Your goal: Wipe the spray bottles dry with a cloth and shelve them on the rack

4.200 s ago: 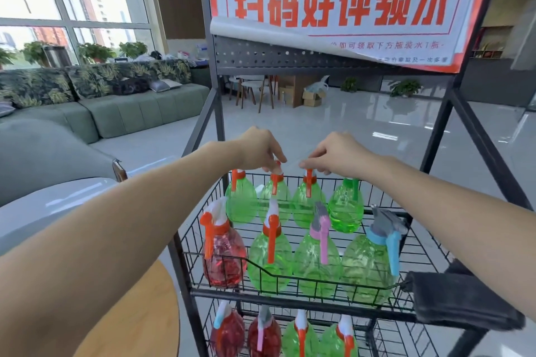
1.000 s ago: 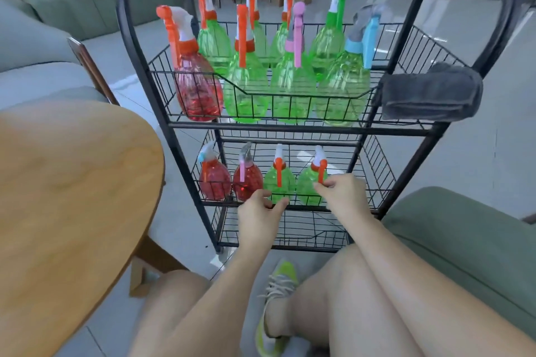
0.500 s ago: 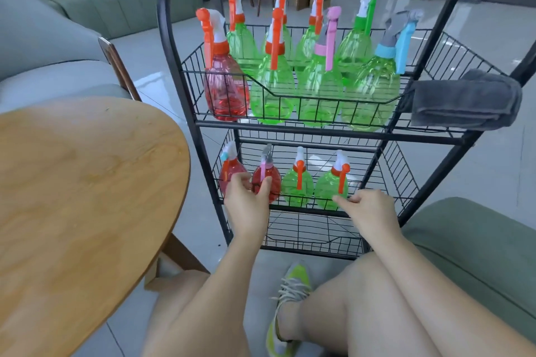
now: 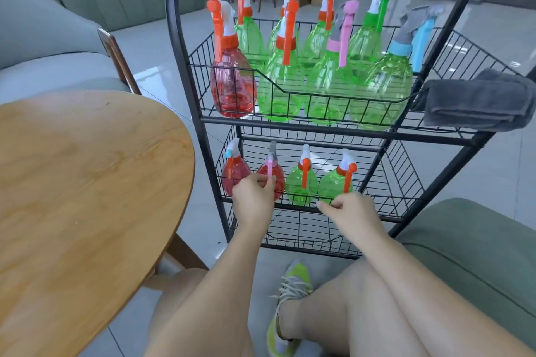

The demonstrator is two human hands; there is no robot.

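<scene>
- The left hand (image 4: 253, 195) pinches the pink trigger of a small red spray bottle (image 4: 272, 175) on the lower basket (image 4: 385, 200) of the black wire rack (image 4: 185, 72).
- The right hand (image 4: 349, 211) hovers by the lower basket's front rim with fingers curled; whether it holds anything cannot be told.
- The lower basket holds four small bottles in a row: another red one (image 4: 233, 174) at the left end, the pinched one, then two green ones (image 4: 301, 182) (image 4: 336, 182) with orange triggers.
- The upper basket (image 4: 464, 49) holds eight taller bottles in two rows: a red one (image 4: 232, 81) at front left, the others green.
- A folded grey cloth (image 4: 478, 101) hangs over the upper basket's right front corner.
- A round wooden table (image 4: 81, 182) stands just left of the rack.
</scene>
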